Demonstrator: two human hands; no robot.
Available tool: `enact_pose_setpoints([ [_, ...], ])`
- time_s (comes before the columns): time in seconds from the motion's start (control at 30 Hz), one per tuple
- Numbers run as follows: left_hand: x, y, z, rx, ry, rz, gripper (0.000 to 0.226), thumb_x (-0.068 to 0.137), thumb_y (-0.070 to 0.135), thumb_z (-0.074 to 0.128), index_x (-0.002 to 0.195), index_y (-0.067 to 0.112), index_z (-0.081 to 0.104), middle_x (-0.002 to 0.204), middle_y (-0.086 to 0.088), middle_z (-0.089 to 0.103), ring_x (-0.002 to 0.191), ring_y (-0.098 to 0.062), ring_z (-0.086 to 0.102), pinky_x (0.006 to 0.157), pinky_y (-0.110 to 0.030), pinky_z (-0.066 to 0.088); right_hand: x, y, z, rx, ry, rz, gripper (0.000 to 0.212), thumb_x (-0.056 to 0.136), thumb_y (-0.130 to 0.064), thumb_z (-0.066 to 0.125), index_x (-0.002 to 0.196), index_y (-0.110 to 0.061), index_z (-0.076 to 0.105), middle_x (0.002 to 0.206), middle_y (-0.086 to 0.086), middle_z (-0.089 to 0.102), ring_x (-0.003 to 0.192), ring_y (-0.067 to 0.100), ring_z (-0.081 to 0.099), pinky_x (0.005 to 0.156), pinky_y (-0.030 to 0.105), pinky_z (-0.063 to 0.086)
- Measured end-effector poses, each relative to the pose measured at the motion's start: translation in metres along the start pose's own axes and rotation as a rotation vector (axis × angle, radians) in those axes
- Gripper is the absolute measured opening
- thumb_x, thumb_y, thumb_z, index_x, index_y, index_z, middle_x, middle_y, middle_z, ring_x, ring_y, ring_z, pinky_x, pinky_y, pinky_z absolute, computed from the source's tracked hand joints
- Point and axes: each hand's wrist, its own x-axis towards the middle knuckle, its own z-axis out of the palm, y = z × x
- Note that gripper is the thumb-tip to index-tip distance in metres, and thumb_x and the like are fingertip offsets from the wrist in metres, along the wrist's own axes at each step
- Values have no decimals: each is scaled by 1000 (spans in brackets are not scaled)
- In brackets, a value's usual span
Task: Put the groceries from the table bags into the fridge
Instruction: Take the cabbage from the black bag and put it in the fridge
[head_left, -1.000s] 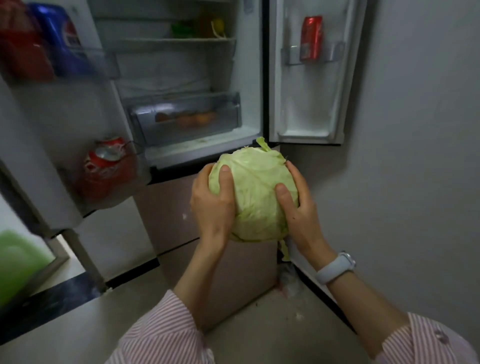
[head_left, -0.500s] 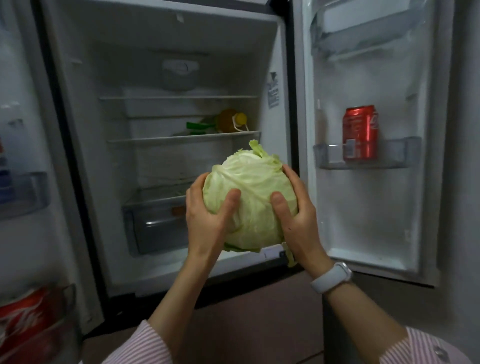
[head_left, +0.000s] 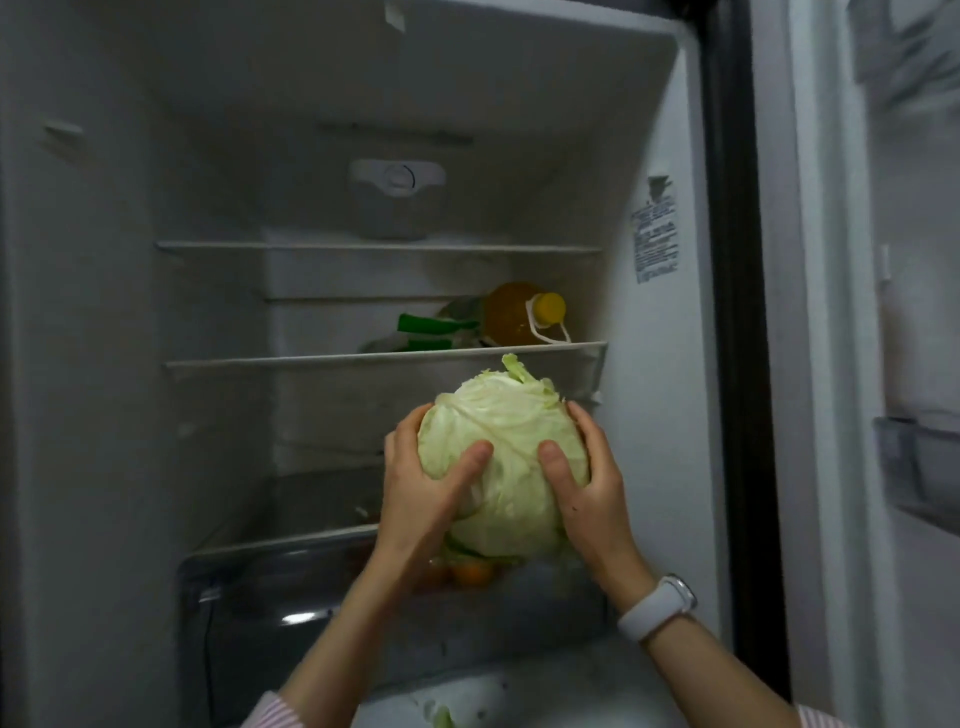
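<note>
A pale green cabbage (head_left: 506, 447) is held between both hands in front of the open fridge (head_left: 130, 364). My left hand (head_left: 421, 493) grips its left side with the thumb across the front. On the other side my right hand (head_left: 587, 488), with a white watch on the wrist, grips it the same way. The cabbage hangs just above the clear crisper drawer (head_left: 291, 613), below the middle glass shelf (head_left: 384, 358). Orange fruit (head_left: 470, 571) shows in the drawer under the cabbage.
A yellow-capped bottle of amber liquid (head_left: 519, 314) and a green-and-white packet (head_left: 434, 330) lie on the middle shelf. The top shelf (head_left: 379, 247) holds nothing visible. The open right door (head_left: 909, 364) with its bins stands at the right edge.
The view has closed in on the fridge interior. Both hands have carried the cabbage forward and inward, from in front of the lower cabinet to over the crisper drawer.
</note>
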Motion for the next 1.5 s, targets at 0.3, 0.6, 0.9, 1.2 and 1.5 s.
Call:
enact_pose_setpoints([
  [0.3,120,-97,20,33,-283,-89,99,42,53,77,124,27,27,118,9,44,113,-13,46,89,-19,45,103,96,39,-16,-16,147,44,89,-31,55,130,-18,44,119,-2,52,110,14,50,89,25,39],
  [0.6,191,-155,38,24,-277,-20,82,66,22,79,130,17,28,121,6,40,113,-7,41,86,-12,34,169,146,67,-40,-98,221,43,91,-30,52,130,-16,42,115,-2,50,104,10,48,87,18,36],
  [0.9,195,-180,39,173,-359,-27,99,63,45,77,140,20,19,135,9,32,125,-5,32,100,-18,26,174,161,58,-459,-272,161,63,88,-51,41,139,-18,28,141,9,38,129,25,37,110,35,29],
  [1.2,171,-174,36,300,-512,83,115,48,45,81,126,57,-2,143,19,8,138,-7,13,111,-27,19,119,146,39,-830,-410,-31,87,85,-40,58,143,-39,-7,151,6,-5,139,34,8,114,43,18],
  [1.5,179,-195,51,480,-388,83,111,70,16,78,146,23,-3,155,1,-2,142,-18,6,116,-34,14,149,168,46,-788,-475,31,83,86,-20,60,146,-29,3,155,6,-9,141,34,12,114,46,23],
])
